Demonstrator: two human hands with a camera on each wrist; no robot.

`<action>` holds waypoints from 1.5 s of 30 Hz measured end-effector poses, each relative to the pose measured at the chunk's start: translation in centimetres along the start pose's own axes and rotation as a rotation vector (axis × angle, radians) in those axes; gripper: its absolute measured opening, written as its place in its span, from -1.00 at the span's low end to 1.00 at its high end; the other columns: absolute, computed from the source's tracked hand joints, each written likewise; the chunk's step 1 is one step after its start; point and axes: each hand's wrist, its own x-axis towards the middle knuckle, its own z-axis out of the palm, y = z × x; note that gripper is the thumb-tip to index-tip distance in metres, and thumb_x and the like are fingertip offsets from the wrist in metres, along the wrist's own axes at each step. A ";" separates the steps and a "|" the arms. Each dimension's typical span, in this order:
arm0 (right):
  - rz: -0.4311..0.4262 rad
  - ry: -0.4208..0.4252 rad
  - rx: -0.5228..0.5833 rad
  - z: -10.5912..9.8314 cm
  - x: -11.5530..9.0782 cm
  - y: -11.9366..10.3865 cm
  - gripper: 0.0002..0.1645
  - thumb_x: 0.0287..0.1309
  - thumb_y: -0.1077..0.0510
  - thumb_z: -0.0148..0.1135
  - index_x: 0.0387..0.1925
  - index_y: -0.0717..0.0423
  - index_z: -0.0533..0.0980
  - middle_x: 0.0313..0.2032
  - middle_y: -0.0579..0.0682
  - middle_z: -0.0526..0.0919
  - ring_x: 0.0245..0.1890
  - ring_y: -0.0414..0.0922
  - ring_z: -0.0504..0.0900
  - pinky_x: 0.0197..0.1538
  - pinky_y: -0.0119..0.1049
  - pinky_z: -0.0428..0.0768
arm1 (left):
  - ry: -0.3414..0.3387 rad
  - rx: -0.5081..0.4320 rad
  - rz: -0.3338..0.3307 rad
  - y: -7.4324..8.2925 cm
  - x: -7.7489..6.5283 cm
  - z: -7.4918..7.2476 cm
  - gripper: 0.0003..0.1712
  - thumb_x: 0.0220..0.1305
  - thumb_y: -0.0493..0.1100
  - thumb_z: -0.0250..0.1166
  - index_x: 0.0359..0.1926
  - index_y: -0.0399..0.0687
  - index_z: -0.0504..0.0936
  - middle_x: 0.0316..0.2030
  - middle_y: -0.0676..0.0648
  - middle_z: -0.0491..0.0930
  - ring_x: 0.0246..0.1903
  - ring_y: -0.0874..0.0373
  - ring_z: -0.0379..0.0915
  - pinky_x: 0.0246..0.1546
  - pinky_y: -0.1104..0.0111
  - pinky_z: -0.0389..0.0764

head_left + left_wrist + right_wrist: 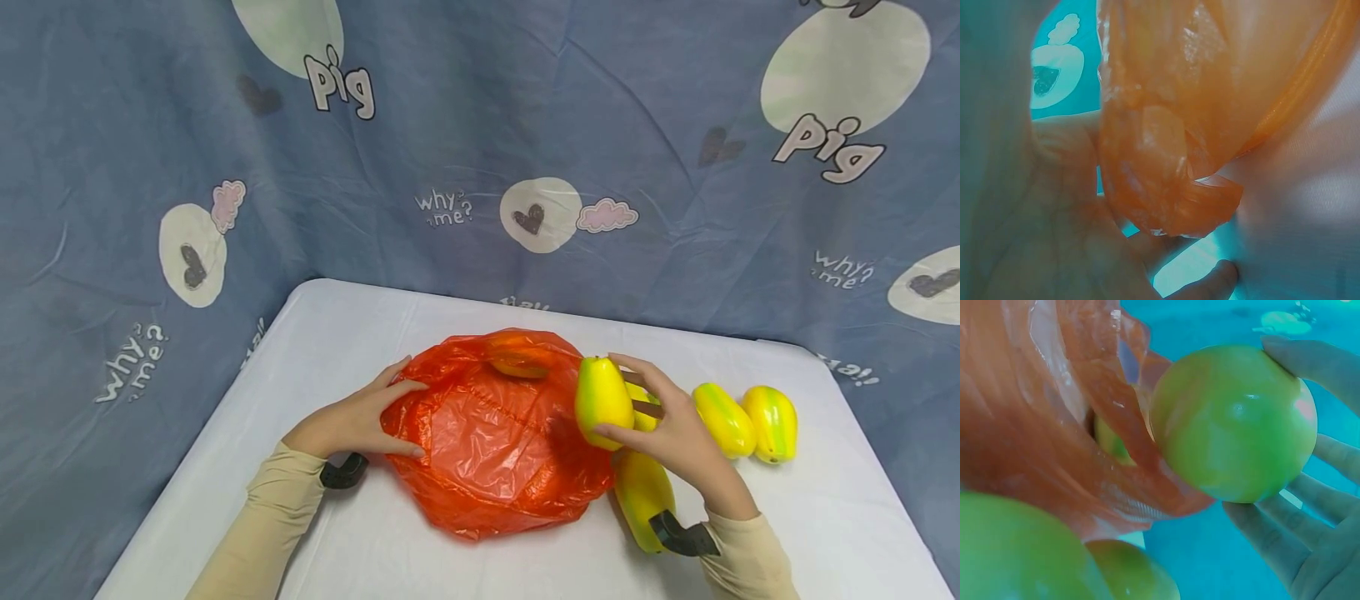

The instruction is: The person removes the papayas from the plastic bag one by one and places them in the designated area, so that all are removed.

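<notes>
A red plastic bag (487,433) sits on the white table with its mouth spread wide. One yellow papaya (517,365) shows inside at the bag's far side. My left hand (363,417) rests against the bag's left rim, thumb and fingers spread over its edge; in the left wrist view the bag's crumpled side (1160,169) lies before the palm. At the right rim, my right hand (667,425) grips a yellow-green papaya (602,404) between thumb and fingertips. In the right wrist view this papaya (1235,425) overlaps the bag's edge.
Another papaya (647,500) lies against the bag's near right side, below my right wrist. One more papaya (641,404) is partly hidden behind my right fingers. Farther right, two papayas (726,421) lie side by side. A blue printed cloth (465,150) hangs behind the table.
</notes>
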 end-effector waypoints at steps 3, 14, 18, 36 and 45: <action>0.025 0.016 -0.007 -0.4 -0.6 0.2 -0.01 0.08 -0.02 0.60 0.50 -0.26 0.31 0.43 -0.09 0.47 0.38 0.06 0.50 0.22 -0.12 0.69 | -0.006 -0.007 -0.012 0.0 0.1 0.1 0.10 -0.08 0.40 0.57 0.44 0.12 0.43 0.66 -0.17 -0.15 0.51 -0.32 0.17 0.31 -0.29 0.46; 0.050 0.058 0.002 -1.7 -2.9 1.7 -0.01 0.14 0.07 0.56 0.52 -0.22 0.26 0.43 -0.03 0.43 0.21 -0.59 0.41 0.10 -0.59 0.58 | -0.005 0.000 -0.003 -0.1 0.3 0.1 0.10 -0.08 0.42 0.56 0.45 0.12 0.43 0.65 -0.17 -0.15 0.50 -0.33 0.18 0.30 -0.29 0.47; 0.066 0.072 0.002 -1.8 -3.6 2.2 -0.01 0.14 0.07 0.56 0.52 -0.21 0.27 0.43 -0.07 0.43 0.20 -0.60 0.40 0.09 -0.61 0.56 | -0.002 0.003 0.000 -0.2 0.3 0.1 0.10 -0.08 0.42 0.56 0.44 0.11 0.43 0.65 -0.18 -0.15 0.50 -0.33 0.18 0.30 -0.29 0.46; 0.081 0.102 -0.040 -4.4 -6.3 3.8 0.01 0.07 0.18 0.59 0.51 -0.09 0.29 0.42 -0.29 0.34 0.14 -0.63 0.41 0.04 -0.75 0.50 | 0.004 0.008 0.008 0.1 -0.1 -0.1 0.11 -0.08 0.43 0.56 0.45 0.11 0.42 0.65 -0.19 -0.13 0.51 -0.33 0.17 0.33 -0.29 0.43; 0.137 0.063 -0.098 -6.0 -7.1 4.6 0.01 0.07 0.13 0.60 0.50 -0.02 0.29 0.38 -0.34 0.36 0.11 -0.68 0.35 -0.02 -0.69 0.56 | 0.006 0.001 0.006 0.0 0.0 0.0 0.09 -0.08 0.40 0.58 0.43 0.11 0.44 0.65 -0.19 -0.13 0.51 -0.32 0.17 0.34 -0.28 0.44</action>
